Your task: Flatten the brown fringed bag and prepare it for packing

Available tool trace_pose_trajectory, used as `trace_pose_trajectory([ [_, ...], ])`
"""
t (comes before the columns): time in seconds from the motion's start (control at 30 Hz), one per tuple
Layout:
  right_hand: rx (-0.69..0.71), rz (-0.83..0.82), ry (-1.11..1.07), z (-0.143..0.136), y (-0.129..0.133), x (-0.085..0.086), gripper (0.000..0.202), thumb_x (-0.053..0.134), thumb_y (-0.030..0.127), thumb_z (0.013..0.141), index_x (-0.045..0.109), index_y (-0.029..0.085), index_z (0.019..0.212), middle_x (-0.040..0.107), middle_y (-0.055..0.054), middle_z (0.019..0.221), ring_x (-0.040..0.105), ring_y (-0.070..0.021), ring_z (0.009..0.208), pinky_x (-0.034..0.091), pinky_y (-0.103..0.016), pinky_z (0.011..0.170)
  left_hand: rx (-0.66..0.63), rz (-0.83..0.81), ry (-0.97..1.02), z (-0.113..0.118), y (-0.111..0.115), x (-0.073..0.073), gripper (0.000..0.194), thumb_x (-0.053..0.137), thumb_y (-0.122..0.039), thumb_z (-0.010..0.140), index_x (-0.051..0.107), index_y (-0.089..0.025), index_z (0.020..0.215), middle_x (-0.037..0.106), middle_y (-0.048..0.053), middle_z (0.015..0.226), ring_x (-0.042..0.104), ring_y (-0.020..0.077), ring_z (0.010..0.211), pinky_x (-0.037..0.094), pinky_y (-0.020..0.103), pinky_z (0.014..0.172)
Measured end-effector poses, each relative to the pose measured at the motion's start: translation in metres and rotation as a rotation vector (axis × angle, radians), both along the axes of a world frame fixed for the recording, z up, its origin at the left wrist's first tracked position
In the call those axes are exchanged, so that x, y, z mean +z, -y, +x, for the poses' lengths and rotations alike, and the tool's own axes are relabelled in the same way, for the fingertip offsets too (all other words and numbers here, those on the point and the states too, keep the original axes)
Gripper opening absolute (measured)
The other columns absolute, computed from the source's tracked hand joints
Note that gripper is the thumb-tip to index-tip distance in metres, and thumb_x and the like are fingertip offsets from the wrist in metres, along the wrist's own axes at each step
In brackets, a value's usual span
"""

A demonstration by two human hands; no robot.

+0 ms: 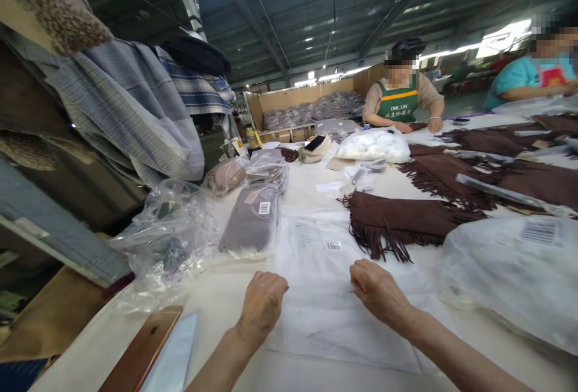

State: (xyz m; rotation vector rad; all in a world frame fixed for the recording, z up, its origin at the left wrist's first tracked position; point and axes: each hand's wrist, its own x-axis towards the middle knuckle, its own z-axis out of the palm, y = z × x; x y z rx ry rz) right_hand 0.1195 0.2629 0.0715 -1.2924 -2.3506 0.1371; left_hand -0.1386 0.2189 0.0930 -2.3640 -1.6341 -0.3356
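Note:
A flat, see-through plastic bag (311, 271) with printed text and a barcode label lies on the table between my two hands. My left hand (266, 298) is closed at the bag's left side, fingers curled onto the film. On the opposite side, my right hand (372, 286) pinches the film with its fingers bent in. Just beyond my right hand rests a dark brown fringed bag (400, 223). Past my left hand is a packed greyish item (250, 220) in a clear bag with a barcode.
Crumpled clear plastic (174, 241) and a phone (142, 350) lie at left. A puffy white plastic bag (515, 277) sits at right, another white bag (374, 146) farther back. More brown fringed pieces (451, 178) spread rightward. A co-worker in a green apron (397, 103) stands across the table.

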Motion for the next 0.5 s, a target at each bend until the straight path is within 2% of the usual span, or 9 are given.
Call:
trace_pose_trajectory([
  [0.07,-0.01,-0.023,-0.039,-0.002,0.006,0.001,0.025,0.047,-0.004,0.06,0.046,0.021,0.062,0.056,-0.002,0.067,0.05,-0.0161,0.066,0.032,-0.026,0.058,-0.021,0.034,0.003,0.0,0.007,-0.002,0.024,0.046,-0.007,0.082,0.057,-0.019,0.064,0.061,0.0,0.061,0.057,0.0143,0.062,0.038,0.027,0.063],
  [0.17,-0.028,-0.072,-0.134,-0.001,0.019,0.002,0.026,0.052,-0.003,0.057,0.042,0.022,0.058,0.055,-0.001,0.064,0.05,-0.0165,0.063,0.032,-0.027,0.057,-0.05,0.073,0.018,0.0,0.019,-0.006,0.022,0.048,-0.006,0.08,0.054,-0.018,0.063,0.06,0.0,0.06,0.056,0.0143,0.06,0.038,0.027,0.061],
  [0.23,-0.046,-0.115,-0.229,0.001,0.028,0.004,0.027,0.058,0.001,0.056,0.041,0.022,0.056,0.053,0.0,0.061,0.048,-0.0161,0.061,0.031,-0.027,0.057,-0.067,0.084,0.031,0.0,0.024,-0.002,0.023,0.048,-0.006,0.081,0.051,-0.019,0.062,0.058,-0.001,0.059,0.055,0.014,0.059,0.038,0.027,0.06],
  [0.3,-0.078,-0.161,-0.351,0.0,0.034,0.011,0.028,0.065,0.01,0.056,0.04,0.022,0.054,0.049,0.002,0.056,0.045,-0.0141,0.055,0.031,-0.026,0.054,-0.065,0.172,0.099,0.0,0.025,0.009,0.019,0.046,-0.01,0.084,0.051,-0.019,0.068,0.061,-0.001,0.064,0.058,0.0146,0.064,0.041,0.028,0.064],
  [0.37,-0.151,-0.192,-0.508,-0.005,0.035,0.024,0.033,0.069,0.028,0.061,0.037,0.022,0.053,0.041,0.005,0.05,0.04,-0.0121,0.049,0.031,-0.025,0.05,-0.014,0.362,0.218,0.003,0.021,0.029,0.008,0.045,-0.016,0.087,0.053,-0.018,0.088,0.065,0.005,0.086,0.06,0.0186,0.083,0.044,0.033,0.075],
  [0.43,-0.261,-0.203,-0.69,-0.011,0.031,0.044,0.041,0.058,0.049,0.072,0.031,0.024,0.055,0.035,0.006,0.049,0.037,-0.0109,0.046,0.032,-0.024,0.046,0.04,0.568,0.34,0.011,0.017,0.05,0.021,0.047,-0.024,0.088,0.048,-0.015,0.107,0.06,0.013,0.107,0.054,0.0241,0.104,0.043,0.04,0.087],
  [0.5,-0.364,-0.203,-0.863,-0.017,0.027,0.069,0.043,0.038,0.06,0.082,0.03,0.024,0.06,0.038,0.006,0.052,0.04,-0.0108,0.046,0.036,-0.024,0.044,0.024,0.639,0.423,0.026,0.018,0.067,0.03,0.05,-0.029,0.087,0.045,-0.013,0.112,0.056,0.015,0.112,0.051,0.0256,0.108,0.042,0.043,0.09],
])
